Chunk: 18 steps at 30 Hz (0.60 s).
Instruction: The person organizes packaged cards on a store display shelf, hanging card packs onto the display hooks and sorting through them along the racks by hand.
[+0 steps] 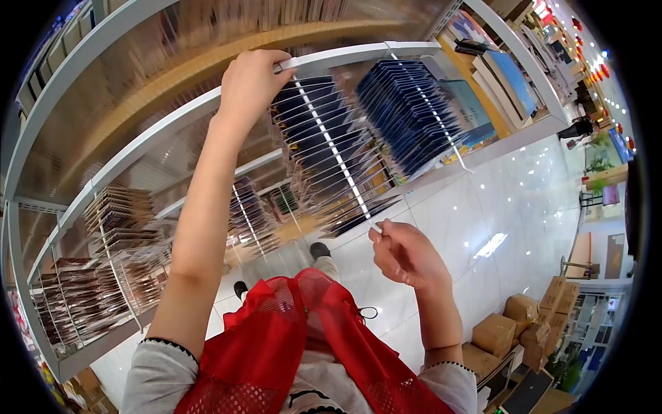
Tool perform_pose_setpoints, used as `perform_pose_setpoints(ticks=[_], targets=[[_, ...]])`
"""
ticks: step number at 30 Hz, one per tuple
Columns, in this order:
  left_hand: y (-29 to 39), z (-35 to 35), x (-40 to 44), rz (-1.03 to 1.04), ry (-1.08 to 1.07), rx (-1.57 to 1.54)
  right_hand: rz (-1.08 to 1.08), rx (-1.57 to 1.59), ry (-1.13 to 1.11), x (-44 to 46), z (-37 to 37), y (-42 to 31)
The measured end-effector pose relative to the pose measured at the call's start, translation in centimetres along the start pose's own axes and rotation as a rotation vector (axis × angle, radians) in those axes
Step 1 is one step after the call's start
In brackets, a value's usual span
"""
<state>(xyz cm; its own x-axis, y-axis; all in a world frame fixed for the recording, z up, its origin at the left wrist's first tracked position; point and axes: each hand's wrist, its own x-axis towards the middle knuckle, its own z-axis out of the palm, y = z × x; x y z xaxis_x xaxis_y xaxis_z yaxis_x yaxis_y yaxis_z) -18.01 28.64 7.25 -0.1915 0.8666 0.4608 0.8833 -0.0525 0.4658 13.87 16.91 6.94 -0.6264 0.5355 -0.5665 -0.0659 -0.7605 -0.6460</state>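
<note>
Glossy white floor tiles [455,214] spread beneath a white metal display rack [138,117], which runs from the near left to the far right. Brown cardboard boxes [493,334] are piled on the floor at the right, and books [500,86] lie on a wooden shelf at the rack's far right end.

Both hands are at a white hook rod [334,148] that slants from the rack toward the person. Dark-blue flat packets [310,114] hang along it in a spaced row, and a few more sit close to its near end. The left hand [252,83] is at the rod's far end, its fingers bent over the white rail [345,55] and thumb and forefinger drawn close together there; whether they grip the rod as well, I cannot tell. The right hand [407,252] pinches the rod's near tip between thumb and forefinger, the other fingers curled in toward the palm.

Just right of this rod, a second hook rod [434,103] carries a dense bunch of blue packets [396,114]. Tan packets [121,210] and brown packets [79,300] hang on other rods at the left. Nearest of all are the person's red vest [241,352] and grey sleeves [162,376], with dark shoes [320,250] on the tiles beyond.
</note>
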Motion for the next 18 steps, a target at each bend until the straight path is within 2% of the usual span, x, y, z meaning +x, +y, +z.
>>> perform_pose_setpoints(ticks=[2,5,9,10,13,18], targets=[[-0.3,0.2,0.1,0.018,-0.003,-0.018,0.082,0.070,-0.004,0.0,0.8,-0.6],[-0.4,-0.1,0.1,0.045,0.015,-0.052,0.094,0.108,-0.082,0.3,0.2,-0.4],[1.4,-1.8,0.7,-0.004,0.033,-0.108,0.092,0.080,-0.052,-0.4,0.6,-0.8],[1.1,-1.7,0.9,0.099,0.116,-0.113,0.086,0.083,-0.072,-0.6,0.4,-0.9],[1.7,-2.2,0.9,0.135,0.120,-0.082,0.072,0.074,-0.108,-1.7,0.1,-1.0],[2.6,-1.8,-1.1,0.077,0.045,-0.134,0.086,0.038,-0.106,-3.5,-0.6,-1.0]])
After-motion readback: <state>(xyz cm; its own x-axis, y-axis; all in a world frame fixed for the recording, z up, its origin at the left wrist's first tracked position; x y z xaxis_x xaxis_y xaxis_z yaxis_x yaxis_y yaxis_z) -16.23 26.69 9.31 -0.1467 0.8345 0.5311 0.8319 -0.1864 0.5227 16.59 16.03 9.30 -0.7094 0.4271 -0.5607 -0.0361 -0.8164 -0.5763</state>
